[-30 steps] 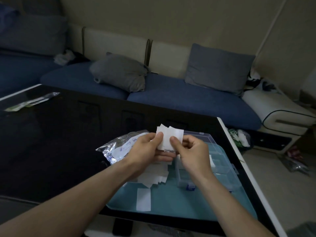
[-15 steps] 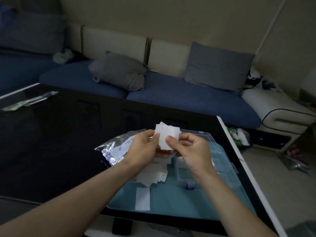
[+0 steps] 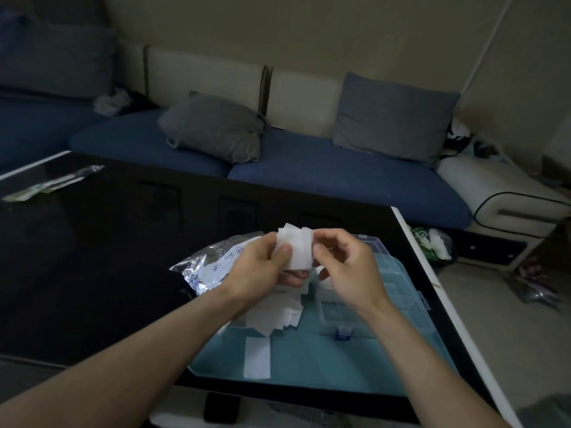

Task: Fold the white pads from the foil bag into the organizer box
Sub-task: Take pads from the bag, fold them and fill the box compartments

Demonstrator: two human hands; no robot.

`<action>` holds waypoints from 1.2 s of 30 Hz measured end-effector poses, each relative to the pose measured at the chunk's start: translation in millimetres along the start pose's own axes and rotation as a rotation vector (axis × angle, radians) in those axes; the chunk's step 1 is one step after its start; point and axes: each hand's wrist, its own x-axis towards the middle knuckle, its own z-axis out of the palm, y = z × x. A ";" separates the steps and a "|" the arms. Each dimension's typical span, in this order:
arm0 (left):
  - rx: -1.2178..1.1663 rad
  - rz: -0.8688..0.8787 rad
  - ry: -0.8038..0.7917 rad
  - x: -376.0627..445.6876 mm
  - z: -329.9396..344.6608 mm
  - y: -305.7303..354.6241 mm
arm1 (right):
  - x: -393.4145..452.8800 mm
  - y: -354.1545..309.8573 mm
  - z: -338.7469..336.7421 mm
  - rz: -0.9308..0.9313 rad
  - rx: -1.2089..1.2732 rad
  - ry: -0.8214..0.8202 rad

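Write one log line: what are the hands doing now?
left hand: holds pad | right hand: pinches pad | box: open

Open dark tabletop (image 3: 92, 257) lies to the left, while near the right edge the foil bag (image 3: 210, 267), a loose pile of pads (image 3: 275, 316) and the clear organizer box (image 3: 386, 291) crowd the teal mat (image 3: 309, 362) beneath both hands.

Dim room: blue sofa (image 3: 340, 177), grey cushions (image 3: 213, 128), black table (image 3: 92, 257).
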 end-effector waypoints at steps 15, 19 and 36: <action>-0.008 -0.032 -0.026 -3.0 8.1 1.2 | -1.7 0.5 -2.7 0.027 -0.006 0.076; -0.107 -0.067 -0.010 -2.8 8.9 2.6 | -1.1 1.1 -4.7 0.017 -0.020 0.059; -0.502 -0.480 -0.261 1.1 10.8 9.6 | -6.2 -3.3 -13.6 0.008 -0.020 -0.347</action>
